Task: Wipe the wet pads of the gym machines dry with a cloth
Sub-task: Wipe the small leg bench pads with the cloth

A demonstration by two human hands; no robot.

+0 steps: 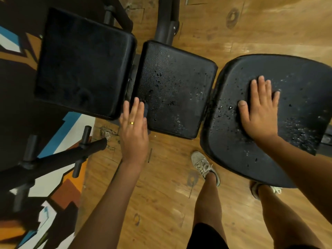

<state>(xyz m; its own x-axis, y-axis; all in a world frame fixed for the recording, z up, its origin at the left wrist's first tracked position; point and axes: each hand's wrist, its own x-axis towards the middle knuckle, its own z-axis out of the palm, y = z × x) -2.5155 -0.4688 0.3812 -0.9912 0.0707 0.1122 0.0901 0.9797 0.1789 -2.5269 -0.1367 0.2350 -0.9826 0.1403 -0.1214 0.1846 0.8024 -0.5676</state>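
- Head view: my left hand (133,130) lies flat with straight fingers at the near left corner of the middle pad (176,90). It presses on a dark cloth (145,110), of which only a sliver shows beside my fingers.
- The middle pad is black and pebbled, dotted with water drops.
- My right hand (258,112) rests flat with fingers spread, gripping nothing, on the right pad (296,105), which is beaded with drops too.
- The left pad (84,63) looks dull and matte.

No writing, label, brand or number is legible on the pads (176,90), machine frame (53,159) or floor (161,194).
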